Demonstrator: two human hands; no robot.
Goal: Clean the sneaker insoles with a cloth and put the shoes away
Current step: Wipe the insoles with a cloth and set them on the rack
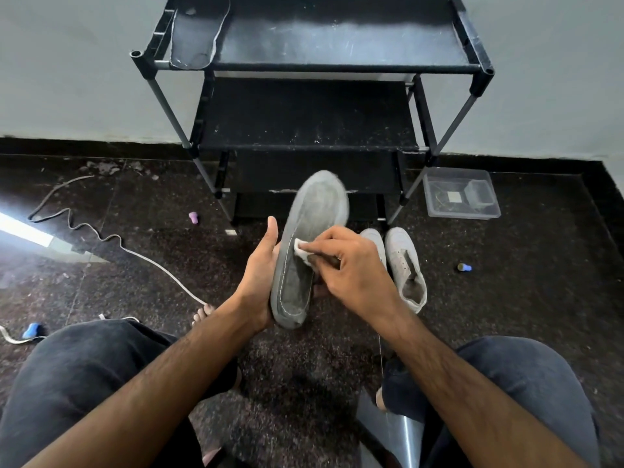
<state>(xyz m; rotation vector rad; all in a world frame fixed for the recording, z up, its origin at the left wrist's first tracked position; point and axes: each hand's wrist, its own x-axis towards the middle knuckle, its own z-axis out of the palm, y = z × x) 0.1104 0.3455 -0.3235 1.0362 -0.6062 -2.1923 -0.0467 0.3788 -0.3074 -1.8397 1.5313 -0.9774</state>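
Head view: insole upright at centre, toe toward 12 o'clock.
Left hand: grips the insole's 9 o'clock edge, thumb raised.
Right hand: fingers pinch the cloth against the insole.
Sneakers: at 3 o'clock, on the floor.

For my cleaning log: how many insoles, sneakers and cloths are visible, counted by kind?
Insoles: 2 (in the left hand; on the rack's top shelf)
Sneakers: 2
Cloths: 1, in the right hand
Total: 5
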